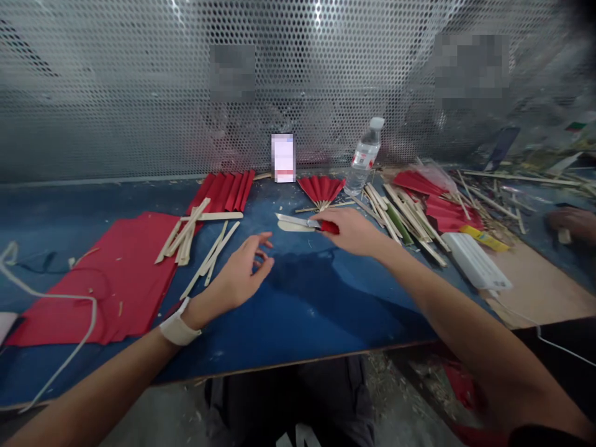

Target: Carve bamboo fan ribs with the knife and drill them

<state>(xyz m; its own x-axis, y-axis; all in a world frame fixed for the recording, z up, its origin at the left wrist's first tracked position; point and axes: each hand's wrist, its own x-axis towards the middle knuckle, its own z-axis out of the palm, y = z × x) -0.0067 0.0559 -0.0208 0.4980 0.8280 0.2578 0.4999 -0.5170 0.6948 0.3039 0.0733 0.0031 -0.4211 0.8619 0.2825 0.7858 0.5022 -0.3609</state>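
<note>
My right hand (347,230) is closed on the red handle of a knife (330,227), whose blade points left over a small pale oval piece (291,226) on the blue table (298,335). My left hand (246,268) hovers above the table to the left of the knife, fingers apart and slightly curled, holding nothing. Thin bamboo strips (210,261) lie just left of that hand. Beyond the knife is a small pleated red fan (321,189) with sticks at its base.
Red sheets (116,273), a pleated red piece (223,191) and a white cable (95,310) occupy the left. At the back are a lit phone (284,158) and a bottle (365,155). Rightward lie bamboo pieces (412,214), a white power strip (477,261) and another person's hand (575,222).
</note>
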